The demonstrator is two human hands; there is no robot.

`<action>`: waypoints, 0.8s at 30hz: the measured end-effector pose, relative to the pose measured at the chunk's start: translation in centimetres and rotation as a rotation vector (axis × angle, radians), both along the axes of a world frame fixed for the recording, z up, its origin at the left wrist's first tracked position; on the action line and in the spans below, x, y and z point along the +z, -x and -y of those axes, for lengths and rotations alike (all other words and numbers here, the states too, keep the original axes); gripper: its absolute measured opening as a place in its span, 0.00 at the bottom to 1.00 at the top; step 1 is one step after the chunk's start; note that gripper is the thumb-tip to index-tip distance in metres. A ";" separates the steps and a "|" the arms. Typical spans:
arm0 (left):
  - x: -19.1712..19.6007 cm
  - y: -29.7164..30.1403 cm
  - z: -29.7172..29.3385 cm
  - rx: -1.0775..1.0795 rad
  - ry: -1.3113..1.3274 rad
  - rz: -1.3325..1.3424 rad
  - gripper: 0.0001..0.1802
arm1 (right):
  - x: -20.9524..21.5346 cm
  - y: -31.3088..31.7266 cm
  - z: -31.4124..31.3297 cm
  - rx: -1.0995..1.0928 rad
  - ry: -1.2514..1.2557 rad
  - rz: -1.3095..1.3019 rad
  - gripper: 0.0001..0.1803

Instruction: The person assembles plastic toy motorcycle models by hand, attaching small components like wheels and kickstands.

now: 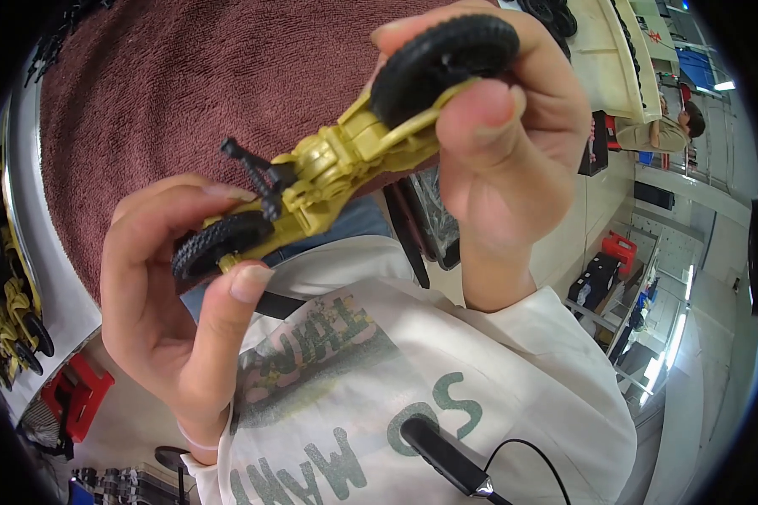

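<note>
Spanning both hands, a yellow toy motorcycle (337, 160) is held aloft over the near edge of a brown towel (227, 67), its front wheel (206, 244) pinched by fingers of the left hand (168, 316), its rear wheel (408, 84) by those of the right hand (526, 143), both closed to wheel thickness. By these end grips the middle and black handlebar (257, 172) are left uncovered, presumably with steadiness gained.

The person wears a white shirt (547, 383) with green lettering (473, 411), plus a black device (440, 453) trailing a cable (515, 440).
</note>
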State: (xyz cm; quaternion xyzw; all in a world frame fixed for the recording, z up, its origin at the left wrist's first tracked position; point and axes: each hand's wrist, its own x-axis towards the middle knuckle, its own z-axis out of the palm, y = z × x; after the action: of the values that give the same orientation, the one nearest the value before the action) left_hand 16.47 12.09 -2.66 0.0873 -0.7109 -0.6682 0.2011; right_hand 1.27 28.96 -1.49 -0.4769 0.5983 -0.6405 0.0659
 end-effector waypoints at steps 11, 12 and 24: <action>1.3 0.2 -1.6 -0.260 -0.396 0.333 0.32 | 0.1 -1.5 2.1 -0.058 -0.112 -0.033 0.22; 1.4 0.3 -1.7 -0.260 -0.398 0.336 0.32 | 0.2 -1.7 2.0 -0.062 -0.122 -0.037 0.22; 0.5 0.4 -1.8 -0.016 -0.453 0.283 0.27 | 10.0 4.0 -18.6 -0.086 -0.226 -0.070 0.22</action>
State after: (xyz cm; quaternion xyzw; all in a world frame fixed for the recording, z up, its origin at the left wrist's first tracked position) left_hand 16.09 13.88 -2.19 0.2170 -0.5650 -0.7930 0.0697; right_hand -2.72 47.52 8.52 -0.4624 0.6886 -0.5540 0.0708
